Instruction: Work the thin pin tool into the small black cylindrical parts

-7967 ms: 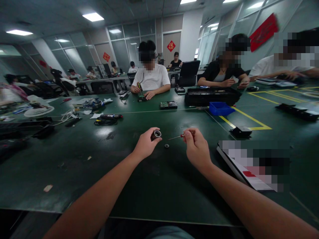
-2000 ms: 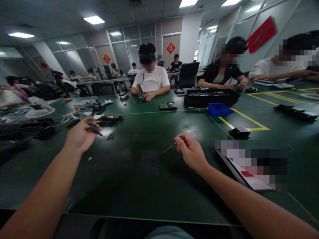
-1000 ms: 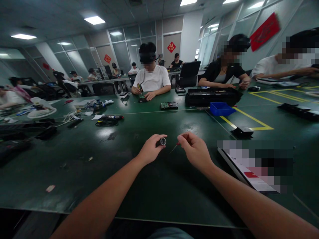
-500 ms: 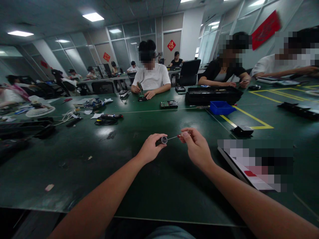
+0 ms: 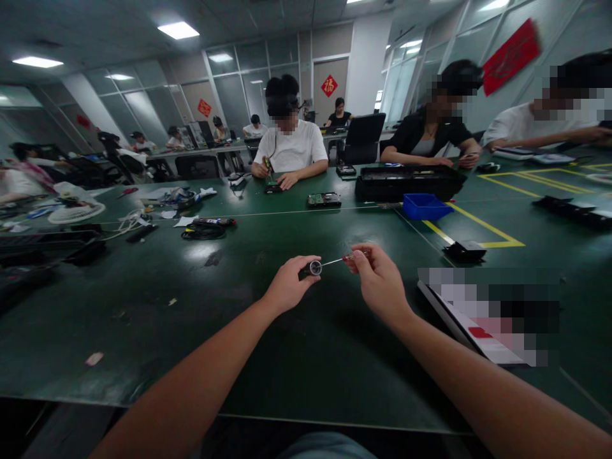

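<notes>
My left hand [image 5: 287, 290] gripped a small round metal part [image 5: 313, 268] above the green table [image 5: 268, 344]. My right hand [image 5: 380, 284] pinched a thin screwdriver [image 5: 340, 259], its tip at the part. I could read no writing on them.

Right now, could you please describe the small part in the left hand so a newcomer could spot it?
On the green table, near its middle, the left hand pinches a small dark cylinder. Its shiny round end faces the screwdriver held by the right hand, the tip meeting it.
</notes>
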Tool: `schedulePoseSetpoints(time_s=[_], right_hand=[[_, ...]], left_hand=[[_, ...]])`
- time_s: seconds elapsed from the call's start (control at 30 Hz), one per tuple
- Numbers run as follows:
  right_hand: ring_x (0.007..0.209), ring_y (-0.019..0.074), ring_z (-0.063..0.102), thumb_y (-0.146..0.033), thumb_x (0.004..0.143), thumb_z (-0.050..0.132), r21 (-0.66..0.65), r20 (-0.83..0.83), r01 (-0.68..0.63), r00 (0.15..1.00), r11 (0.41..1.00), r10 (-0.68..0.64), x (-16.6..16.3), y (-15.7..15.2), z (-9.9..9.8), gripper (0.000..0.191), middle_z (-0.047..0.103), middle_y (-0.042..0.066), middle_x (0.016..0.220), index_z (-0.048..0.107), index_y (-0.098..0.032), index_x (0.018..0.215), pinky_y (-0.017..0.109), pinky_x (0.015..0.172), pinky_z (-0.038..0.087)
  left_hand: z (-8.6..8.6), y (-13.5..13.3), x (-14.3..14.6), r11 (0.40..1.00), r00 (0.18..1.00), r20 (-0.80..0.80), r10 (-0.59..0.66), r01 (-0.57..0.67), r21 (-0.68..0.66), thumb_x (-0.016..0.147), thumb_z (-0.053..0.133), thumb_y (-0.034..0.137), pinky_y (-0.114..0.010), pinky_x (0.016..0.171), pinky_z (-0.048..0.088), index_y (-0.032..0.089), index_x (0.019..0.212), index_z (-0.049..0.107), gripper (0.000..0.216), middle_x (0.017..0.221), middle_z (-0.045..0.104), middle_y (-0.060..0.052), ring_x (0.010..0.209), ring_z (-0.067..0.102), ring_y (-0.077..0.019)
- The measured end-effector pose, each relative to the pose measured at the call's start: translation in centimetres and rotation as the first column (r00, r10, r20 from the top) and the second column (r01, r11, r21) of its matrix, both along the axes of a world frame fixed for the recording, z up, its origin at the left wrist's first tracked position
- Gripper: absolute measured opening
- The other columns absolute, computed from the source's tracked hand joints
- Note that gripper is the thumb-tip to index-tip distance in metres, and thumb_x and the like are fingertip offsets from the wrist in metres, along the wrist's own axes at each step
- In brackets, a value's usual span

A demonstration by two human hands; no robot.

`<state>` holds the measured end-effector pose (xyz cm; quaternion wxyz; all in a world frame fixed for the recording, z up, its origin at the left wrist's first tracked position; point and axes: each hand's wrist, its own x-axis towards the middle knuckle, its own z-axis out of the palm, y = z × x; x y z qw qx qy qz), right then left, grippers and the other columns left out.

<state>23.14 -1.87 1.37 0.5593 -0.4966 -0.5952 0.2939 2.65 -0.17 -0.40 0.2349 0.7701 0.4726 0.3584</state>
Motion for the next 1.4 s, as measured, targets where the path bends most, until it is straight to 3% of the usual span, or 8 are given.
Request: schedulePoseSetpoints(time_s=[0.1,0.2,0.33,0.8,0.97,1.13,1.3,1.4], right_hand=[[0.063,0.0174,0.057,-0.052,0.091,0.056,0.004,0.175,0.060,0.983,0.998,-0.060,0.19,-0.31,0.65,0.033,0.064,0.002,0.069,0.063,-0.021,0.081,0.032,0.062,0.043],[0.050,0.0137,0.045,-0.057,0.088,0.058,0.024,0.284,0.104,0.953,0.994,-0.107,0.31,-0.59,1.07,0.046,0.050,-0.003,0.052,0.049,-0.023,0.060,0.029,0.053,0.033],[0.048,0.0122,0.040,-0.058,0.089,0.057,0.055,0.317,0.101,0.941,0.993,-0.114,0.25,-0.64,0.97,0.052,0.043,-0.004,0.048,0.041,-0.023,0.054,0.029,0.051,0.030],[0.053,0.0147,0.052,-0.049,0.086,0.065,0.066,0.337,-0.040,0.941,0.997,0.015,0.26,-0.91,0.85,0.030,0.059,-0.002,0.061,0.056,-0.023,0.074,0.028,0.052,0.037],[0.069,0.0203,0.066,-0.038,0.089,0.061,0.031,0.279,-0.135,0.953,0.990,0.121,0.15,-0.78,0.47,0.017,0.071,0.003,0.078,0.062,-0.023,0.098,0.033,0.065,0.049],[0.087,0.0223,0.070,-0.035,0.090,0.059,0.045,0.267,-0.200,0.947,0.979,0.181,0.11,-0.76,0.48,0.017,0.073,0.005,0.095,0.061,-0.024,0.103,0.036,0.078,0.052],[0.056,0.0179,0.060,-0.050,0.098,0.044,-0.033,0.285,-0.107,0.952,0.994,0.112,0.01,-0.91,0.86,0.037,0.062,-0.001,0.061,0.067,-0.022,0.102,0.031,0.057,0.043],[0.054,0.0174,0.057,-0.045,0.100,0.040,-0.035,0.279,-0.087,0.956,0.996,0.093,-0.04,-0.91,0.73,0.038,0.057,-0.003,0.057,0.065,-0.021,0.114,0.030,0.056,0.042]], left_hand=[[0.20,-0.11,-0.07,1.000,1.000,0.005,0.029,-0.029,-0.004,0.083,0.072,0.017,-0.041,0.107,0.041,0.023,0.125,0.064,0.043,0.128,0.065,-0.006,0.120,0.057,-0.0234],[0.43,-0.19,-0.15,1.000,1.000,0.001,0.015,-0.015,0.002,0.083,0.072,0.017,-0.041,0.105,0.043,0.023,0.120,0.067,0.038,0.123,0.067,-0.005,0.117,0.059,-0.0234],[0.44,-0.15,-0.21,1.000,1.000,0.006,-0.001,0.001,0.012,0.084,0.072,0.017,-0.040,0.105,0.043,0.023,0.120,0.067,0.037,0.122,0.068,-0.005,0.117,0.059,-0.0225],[-0.19,0.26,-0.54,1.000,1.000,0.021,-0.018,0.017,0.022,0.083,0.072,0.017,-0.042,0.106,0.042,0.023,0.120,0.067,0.038,0.123,0.067,-0.006,0.117,0.059,-0.0225],[-0.10,0.33,-0.48,1.000,1.000,0.029,0.009,-0.009,0.015,0.083,0.072,0.017,-0.042,0.106,0.043,0.023,0.119,0.068,0.037,0.121,0.068,-0.006,0.116,0.060,-0.0230],[-0.07,0.19,-0.43,1.000,1.000,0.020,-0.015,0.015,0.022,0.083,0.072,0.017,-0.040,0.104,0.044,0.023,0.119,0.068,0.037,0.122,0.067,-0.006,0.115,0.060,-0.0227],[-0.01,0.17,-0.37,1.000,1.000,0.028,-0.011,0.010,0.006,0.083,0.072,0.015,-0.039,0.104,0.044,0.023,0.118,0.068,0.037,0.120,0.068,-0.005,0.114,0.060,-0.0222],[-0.05,0.21,-0.37,1.000,0.999,0.033,-0.013,0.013,0.007,0.082,0.072,0.014,-0.039,0.104,0.043,0.022,0.118,0.068,0.037,0.120,0.068,-0.005,0.114,0.061,-0.0216]])
